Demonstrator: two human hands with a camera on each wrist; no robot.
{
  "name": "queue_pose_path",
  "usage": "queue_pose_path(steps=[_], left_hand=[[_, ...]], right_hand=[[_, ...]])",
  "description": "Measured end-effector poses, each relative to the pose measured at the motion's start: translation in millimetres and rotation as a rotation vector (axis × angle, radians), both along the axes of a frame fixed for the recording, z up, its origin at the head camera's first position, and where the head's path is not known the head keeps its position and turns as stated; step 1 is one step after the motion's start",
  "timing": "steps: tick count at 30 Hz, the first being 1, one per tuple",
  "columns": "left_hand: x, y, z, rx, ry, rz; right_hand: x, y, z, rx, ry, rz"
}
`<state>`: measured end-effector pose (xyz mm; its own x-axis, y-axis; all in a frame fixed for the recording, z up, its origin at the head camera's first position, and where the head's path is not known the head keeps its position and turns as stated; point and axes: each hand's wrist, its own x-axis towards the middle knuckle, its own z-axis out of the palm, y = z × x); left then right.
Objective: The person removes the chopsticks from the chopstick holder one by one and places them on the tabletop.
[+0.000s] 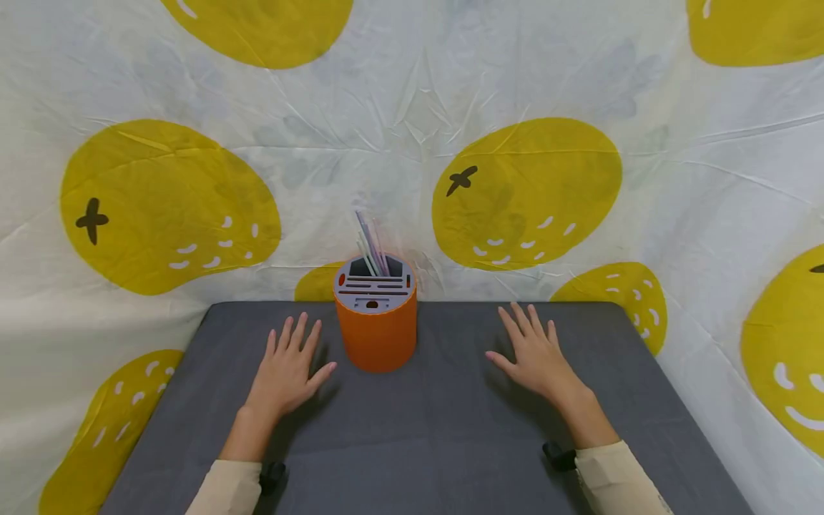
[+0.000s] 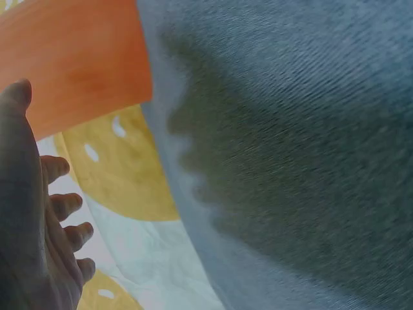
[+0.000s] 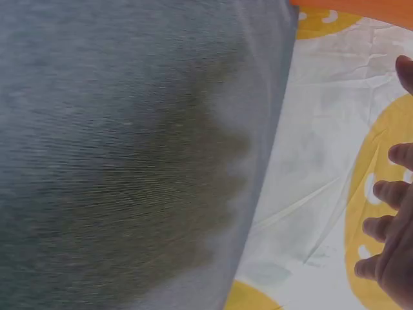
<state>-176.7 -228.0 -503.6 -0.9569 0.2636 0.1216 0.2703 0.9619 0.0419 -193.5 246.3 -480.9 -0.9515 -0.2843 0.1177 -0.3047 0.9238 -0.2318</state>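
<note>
An orange round desk organizer (image 1: 378, 340) with a grey slotted top (image 1: 373, 292) stands upright near the back edge of the table. Several thin pastel sticks (image 1: 372, 247) lean in its rear compartment. My left hand (image 1: 283, 375) is spread palm down above the cloth, just left of the organizer, holding nothing. In the left wrist view the organizer's orange wall (image 2: 77, 64) shows beyond the thumb. To the right, farther from the organizer, my right hand (image 1: 537, 357) also hovers with fingers spread and nothing in it. Both hands cast shadows on the cloth.
A dark grey cloth (image 1: 412, 443) covers the table. Behind it hangs a white curtain (image 1: 386, 93) printed with yellow fruit shapes, close to the table's back edge. Each wrist wears a small black camera, such as the right one (image 1: 558, 456) by the sleeve.
</note>
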Motion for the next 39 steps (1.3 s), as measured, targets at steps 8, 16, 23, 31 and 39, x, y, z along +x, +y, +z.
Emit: queue_pose_path(steps=[8,16,23,31,39], left_hand=[[-6.4,2,18.5,-0.016,0.009,-0.014],[-11.8,6,38.0,-0.003,0.034,-0.038],[-19.0,11,56.4,0.005,0.077,-0.061],[-27.1,21,75.3,0.030,0.123,-0.102],[-32.2,32,91.8,0.047,0.142,-0.133]], right_hand=[[-16.9,-13,19.1,-0.060,0.064,0.090],[-32.8,-24,43.8,-0.155,0.049,0.146],[-47.6,-34,71.3,-0.238,0.002,0.167],[-64.6,-55,91.2,-0.317,-0.033,0.174],[-80.2,-82,106.4,-0.410,-0.081,0.201]])
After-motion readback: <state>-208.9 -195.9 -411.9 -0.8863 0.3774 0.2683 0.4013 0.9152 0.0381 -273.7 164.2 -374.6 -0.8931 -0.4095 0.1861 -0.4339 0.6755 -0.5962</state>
